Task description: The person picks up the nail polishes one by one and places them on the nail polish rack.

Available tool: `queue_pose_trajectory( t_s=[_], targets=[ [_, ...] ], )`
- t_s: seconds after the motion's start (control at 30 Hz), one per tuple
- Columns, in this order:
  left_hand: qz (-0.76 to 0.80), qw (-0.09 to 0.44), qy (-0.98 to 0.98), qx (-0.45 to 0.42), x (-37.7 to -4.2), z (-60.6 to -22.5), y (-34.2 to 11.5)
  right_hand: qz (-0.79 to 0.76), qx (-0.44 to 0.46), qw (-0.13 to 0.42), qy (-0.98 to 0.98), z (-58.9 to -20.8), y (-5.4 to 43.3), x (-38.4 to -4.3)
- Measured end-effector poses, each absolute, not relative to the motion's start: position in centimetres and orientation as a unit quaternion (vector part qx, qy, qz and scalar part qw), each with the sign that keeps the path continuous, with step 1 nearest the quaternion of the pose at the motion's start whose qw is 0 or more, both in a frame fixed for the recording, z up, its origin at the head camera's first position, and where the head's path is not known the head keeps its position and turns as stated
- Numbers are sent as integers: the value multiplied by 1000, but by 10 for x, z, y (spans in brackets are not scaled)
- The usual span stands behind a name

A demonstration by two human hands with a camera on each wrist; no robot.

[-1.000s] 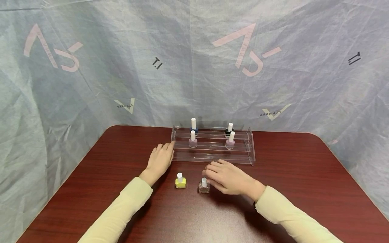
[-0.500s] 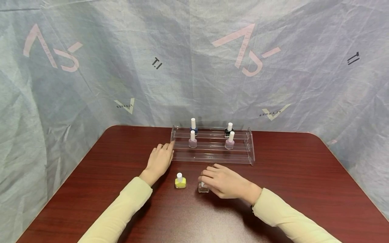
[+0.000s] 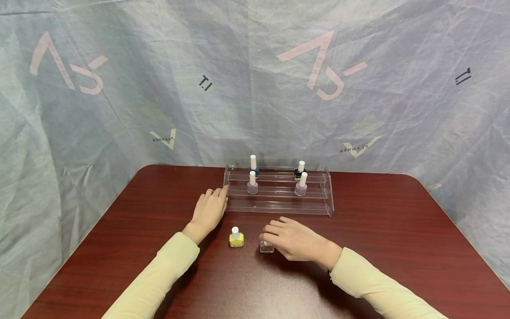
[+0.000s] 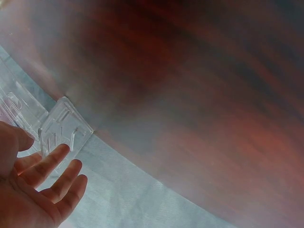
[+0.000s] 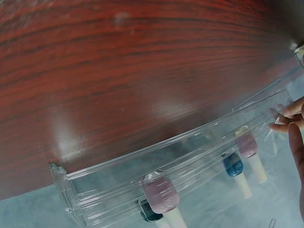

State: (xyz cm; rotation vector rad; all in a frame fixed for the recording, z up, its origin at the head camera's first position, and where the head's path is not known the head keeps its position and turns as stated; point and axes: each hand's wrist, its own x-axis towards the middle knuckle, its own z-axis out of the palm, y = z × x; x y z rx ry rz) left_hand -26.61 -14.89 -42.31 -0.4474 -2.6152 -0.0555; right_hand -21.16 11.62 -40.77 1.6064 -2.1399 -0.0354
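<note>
My left hand (image 3: pixel 210 207) is at the left end of the clear stepped display rack (image 3: pixel 275 205), its thumb and fingers on either side of the end panel. In the left wrist view, its outer fingers (image 4: pixel 57 183) are spread. Over a small brownish nail polish bottle (image 3: pixel 267 248) on the table, my right hand (image 3: pixel 296 239) grips the cap, which the fingers hide. A yellow nail polish bottle (image 3: pixel 237 239) with a white cap stands upright between the two hands.
Two lilac polish bottles, left (image 3: pixel 253 187) and right (image 3: pixel 301 189), stand on the rack's middle step. Behind them are a dark blue bottle (image 3: pixel 254 171) and a black bottle (image 3: pixel 299 173). Grey printed cloth (image 3: pixel 247 88) hangs behind the reddish-brown table (image 3: pixel 382 221).
My right hand has come slightly down and left onto the brownish bottle, and its fingers now cover the cap. The left hand, rack and yellow bottle have stayed in place.
</note>
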Motion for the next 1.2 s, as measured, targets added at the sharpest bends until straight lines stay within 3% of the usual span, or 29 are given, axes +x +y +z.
queue_pose_trajectory(
  t_s=[1.2],
  targets=[
    [-21,238,-958,-162,-265,-422,-148,-11,573,231,-786,-403,112,-216]
  ],
)
